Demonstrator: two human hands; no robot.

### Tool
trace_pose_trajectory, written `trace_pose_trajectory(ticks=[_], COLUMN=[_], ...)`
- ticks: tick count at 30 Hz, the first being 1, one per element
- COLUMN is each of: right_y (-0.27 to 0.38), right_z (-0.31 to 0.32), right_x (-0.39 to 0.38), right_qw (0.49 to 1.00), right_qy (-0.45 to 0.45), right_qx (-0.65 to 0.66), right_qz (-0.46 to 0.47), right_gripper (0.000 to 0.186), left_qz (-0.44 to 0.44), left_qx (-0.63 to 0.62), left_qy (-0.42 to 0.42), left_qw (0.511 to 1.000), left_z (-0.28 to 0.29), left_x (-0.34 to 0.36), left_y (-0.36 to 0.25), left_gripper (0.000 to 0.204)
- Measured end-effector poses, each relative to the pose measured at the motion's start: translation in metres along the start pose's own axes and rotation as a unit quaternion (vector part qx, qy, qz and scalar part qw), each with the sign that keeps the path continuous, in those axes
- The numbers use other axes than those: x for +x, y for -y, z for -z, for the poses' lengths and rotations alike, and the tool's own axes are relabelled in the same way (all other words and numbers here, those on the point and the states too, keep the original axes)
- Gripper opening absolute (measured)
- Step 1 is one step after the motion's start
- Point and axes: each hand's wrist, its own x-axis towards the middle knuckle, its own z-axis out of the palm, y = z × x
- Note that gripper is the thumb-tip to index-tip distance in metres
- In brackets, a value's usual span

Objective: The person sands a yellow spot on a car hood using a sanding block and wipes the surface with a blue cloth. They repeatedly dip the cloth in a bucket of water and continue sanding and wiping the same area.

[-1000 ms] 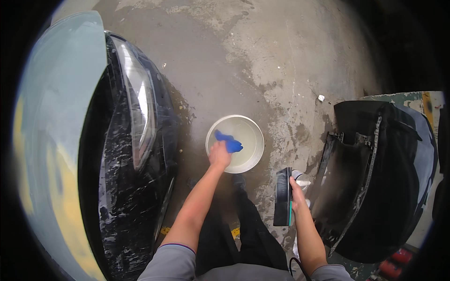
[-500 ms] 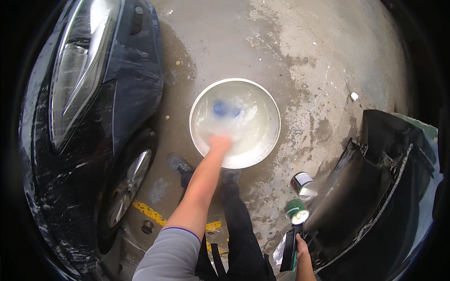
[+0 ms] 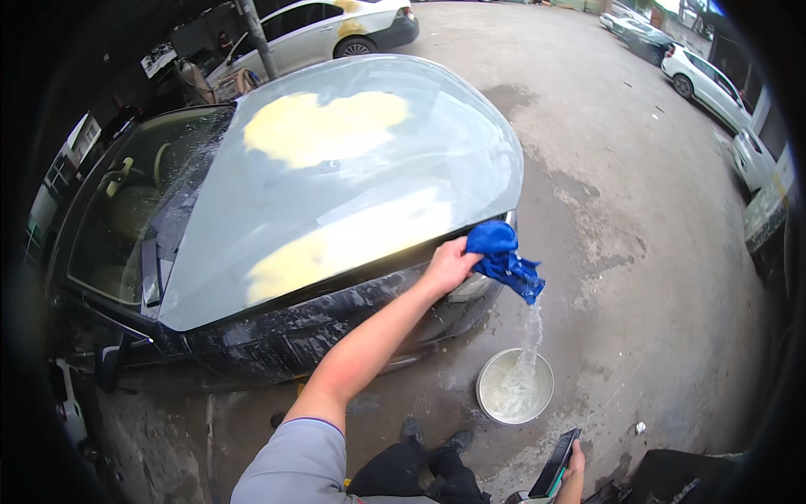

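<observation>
My left hand (image 3: pixel 452 265) is closed on a bunched, soaked blue cloth (image 3: pixel 506 259), held up beside the front corner of a dark car. Water (image 3: pixel 530 332) streams from the cloth's lower end into a round metal basin (image 3: pixel 550 395) on the ground. The car's hood (image 3: pixel 210 252) is grey with broad patches of pale yellow. Low at the lower edge, my right hand (image 3: pixel 575 464) grips a long, flat black block (image 3: pixel 556 460) with a green edge; part of it is cut off by the frame.
A dark car part (image 3: pixel 672 479) lies at the bottom right. Behind the hood stand a pole (image 3: pixel 257 38) and a silver car (image 3: pixel 315 34). More cars, one a white car (image 3: pixel 709 82), line the far right. The ground around the basin is wet and stained.
My left hand has come up out of the basin with the blue cloth, which now drips. The view has swung up and left to the car's hood. My right hand keeps hold of the block.
</observation>
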Motion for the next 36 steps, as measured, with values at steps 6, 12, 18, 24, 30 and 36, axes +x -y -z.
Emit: trace_pose_trajectory(ticks=[6, 12, 18, 24, 30, 36], right_y=[0.1, 0.161, 0.255, 0.295, 0.277, 0.235], right_z=[-0.071, -0.079, -0.196, -0.449, -0.667, -0.817], right_x=[-0.002, -0.009, -0.019, -0.093, -0.2, -0.257], right_qw=[0.994, 0.994, 0.993, 0.962, 0.882, 0.86], right_qy=[0.07, 0.034, 0.075, 0.232, 0.446, 0.5], right_qx=[-0.043, -0.07, -0.039, -0.036, -0.087, -0.088], right_qz=[0.069, 0.07, 0.087, 0.138, 0.126, 0.046], right_gripper=[0.053, 0.056, 0.055, 0.058, 0.058, 0.058], left_qz=[0.01, 0.255, 0.264, 0.348, 0.344, 0.29], left_qx=[0.099, 0.422, 0.546, 0.514, 0.544, 0.535], left_qy=[-0.242, -0.336, -0.246, -0.187, -0.154, -0.184], left_qw=[0.965, 0.802, 0.756, 0.762, 0.75, 0.772], left_z=[0.316, 0.483, 0.485, 0.493, 0.497, 0.484], left_x=[-0.074, -0.244, -0.323, -0.313, -0.32, -0.315], left_y=[-0.037, 0.087, 0.116, 0.069, 0.084, 0.066], left_gripper=[0.104, 0.077, 0.073, 0.066, 0.07, 0.073])
